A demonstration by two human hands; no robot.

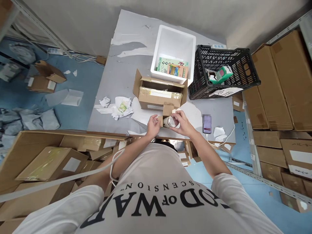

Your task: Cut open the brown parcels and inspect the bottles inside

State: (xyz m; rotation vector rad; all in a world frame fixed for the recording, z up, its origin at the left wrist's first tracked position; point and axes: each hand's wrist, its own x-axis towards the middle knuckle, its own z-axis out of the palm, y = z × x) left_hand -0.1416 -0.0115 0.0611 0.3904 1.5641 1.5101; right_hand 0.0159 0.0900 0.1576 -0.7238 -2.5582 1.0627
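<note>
A small cardboard box (168,108) lies at the table's near edge with its flaps up. In its mouth sits a jar (172,121), its round, shiny end facing me. My right hand (182,123) grips the jar from the right, thumb below and fingers above. At the left, my left hand (153,126) has its fingers curled against the small box's side flap. Just beyond stands a larger open carton (158,101) with a white label and clear tape; its inside is mostly in shadow.
Behind the carton stands a white foam box (156,61) holding printed packs. A black plastic crate (224,58) with green-and-white boxes is at its right. A phone (207,124) with a cable lies on the right, crumpled paper (122,107) on the left. Cartons (275,84) line the right shelf.
</note>
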